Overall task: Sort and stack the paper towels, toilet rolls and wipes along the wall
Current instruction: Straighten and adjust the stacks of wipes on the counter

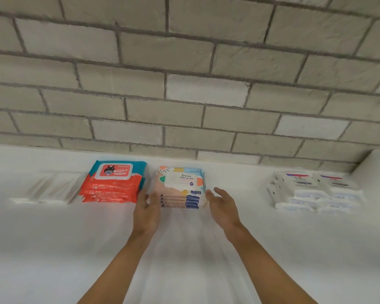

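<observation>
Left hand [146, 208] & right hand [223, 208], fingers [220, 192] open, flank the pastel wipes stack [181, 187], prob. squaring it beside red wipes stack [114, 184].

Glossy plastic film on the red wipes packs [113, 185], smooth matt white surface [53, 249], rough grey brick wall [184, 62].

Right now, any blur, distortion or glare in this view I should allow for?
Head view: wide-angle lens bows the mortar lines of the brick wall; motion blur smears the clear packs at far left and streaks the white surface before the pastel wipes stack; print on the white packs is soft; light even, shadows faint, no glare.
</observation>
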